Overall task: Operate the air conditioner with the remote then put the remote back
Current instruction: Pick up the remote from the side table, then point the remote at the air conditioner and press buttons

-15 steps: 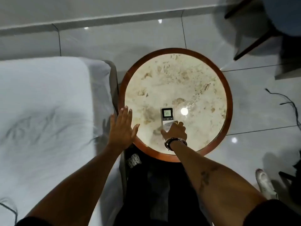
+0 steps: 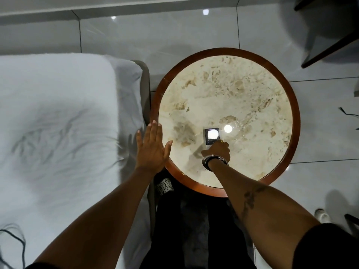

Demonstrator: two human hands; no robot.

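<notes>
A small white remote [image 2: 211, 135] with a bright screen sits over the round marble table [image 2: 223, 90], near its front middle. My right hand [image 2: 217, 152], a bracelet on its wrist, is closed around the remote's lower end; the hand hides that end. Whether the remote rests on the marble or is just above it cannot be told. My left hand [image 2: 152, 150] hovers flat with fingers together and thumb out, over the table's left wooden rim [image 2: 154, 113] and the bed's edge, holding nothing.
A bed with a white sheet [image 2: 58, 123] fills the left side, close against the table. Glossy grey floor tiles surround the table. Dark chair legs [image 2: 330, 47] stand at the top right. A cable [image 2: 347, 114] lies on the floor at the right edge.
The view has shifted so the table appears lower and further right. The remote's screen now glares white instead of showing digits. Both hands keep about the same pose.
</notes>
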